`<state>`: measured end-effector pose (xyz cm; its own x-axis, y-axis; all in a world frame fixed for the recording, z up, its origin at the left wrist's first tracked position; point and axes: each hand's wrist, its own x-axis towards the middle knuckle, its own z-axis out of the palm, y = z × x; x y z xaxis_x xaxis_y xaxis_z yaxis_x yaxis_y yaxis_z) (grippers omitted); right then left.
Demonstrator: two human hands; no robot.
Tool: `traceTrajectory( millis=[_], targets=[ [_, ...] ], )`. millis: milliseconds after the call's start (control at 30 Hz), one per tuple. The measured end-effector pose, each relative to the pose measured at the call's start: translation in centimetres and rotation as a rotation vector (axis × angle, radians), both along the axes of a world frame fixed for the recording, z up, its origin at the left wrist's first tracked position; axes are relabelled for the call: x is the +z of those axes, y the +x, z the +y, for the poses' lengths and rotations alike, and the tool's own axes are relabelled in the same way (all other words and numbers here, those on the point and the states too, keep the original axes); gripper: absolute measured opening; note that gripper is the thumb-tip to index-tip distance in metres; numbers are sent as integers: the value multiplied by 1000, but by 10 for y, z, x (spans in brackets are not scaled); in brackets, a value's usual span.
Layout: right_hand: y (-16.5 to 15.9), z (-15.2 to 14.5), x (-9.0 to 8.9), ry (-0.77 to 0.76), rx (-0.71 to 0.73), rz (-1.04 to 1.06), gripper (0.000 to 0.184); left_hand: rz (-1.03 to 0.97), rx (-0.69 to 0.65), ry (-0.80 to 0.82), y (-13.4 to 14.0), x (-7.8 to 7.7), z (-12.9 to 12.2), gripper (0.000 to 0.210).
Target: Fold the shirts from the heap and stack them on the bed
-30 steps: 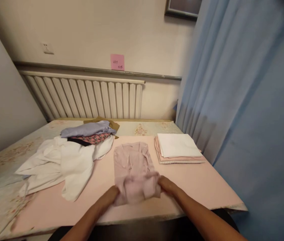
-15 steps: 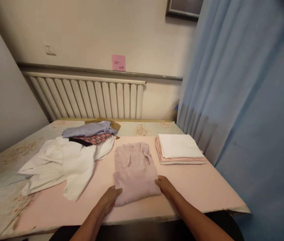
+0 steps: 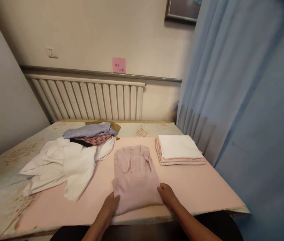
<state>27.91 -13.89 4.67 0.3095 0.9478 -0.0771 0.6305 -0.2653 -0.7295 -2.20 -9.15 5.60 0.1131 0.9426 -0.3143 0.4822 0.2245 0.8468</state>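
Note:
A pale mauve shirt (image 3: 138, 187) lies partly folded in front of me on a pink cloth (image 3: 194, 187), its neckline toward the wall and its lower part folded up over the front. My left hand (image 3: 111, 204) grips its lower left edge, thumb on top and fingers hidden underneath. At the lower right edge, my right hand (image 3: 167, 194) is closed on the fabric in the same way. Right of the shirt sits a neat stack of folded garments, with a white folded garment (image 3: 178, 146) on top of pink and striped ones.
Rumpled white clothing (image 3: 66, 164) lies to the left, with a lavender garment (image 3: 89, 130), a red patterned piece (image 3: 96, 139) and a brown cloth (image 3: 114, 125) heaped behind it. A radiator (image 3: 94, 98) stands along the wall. A blue curtain (image 3: 232, 83) hangs at the right.
Both hands have drawn the shirt's folded lower part toward me, so its bottom edge lies nearer the table's front edge. The view has shifted slightly.

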Motion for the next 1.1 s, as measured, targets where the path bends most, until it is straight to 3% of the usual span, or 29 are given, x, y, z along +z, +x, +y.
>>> traceTrajectory(
  millis=[100,200,267,333,433,567,1100],
  targets=[
    [5,-10,3,23,-47,-31,20,135,87,74,-9,1,-4,41],
    [0,-17,5,254,-62,-196,36,304,73,406,0,5,-9,50],
    [-11,-17,4,468,49,-364,41,418,-38,719,19,5,-11,51],
    [-24,-12,3,577,211,-490,44,494,-147,855,45,3,-13,50],
    [-39,-3,-3,552,380,-593,52,628,-319,838,76,-6,-11,50],
    [-40,1,-11,456,445,-606,54,743,-421,782,84,-21,-7,52],
    [-38,3,-12,425,433,-567,54,757,-409,720,68,-15,16,54]
  ],
)
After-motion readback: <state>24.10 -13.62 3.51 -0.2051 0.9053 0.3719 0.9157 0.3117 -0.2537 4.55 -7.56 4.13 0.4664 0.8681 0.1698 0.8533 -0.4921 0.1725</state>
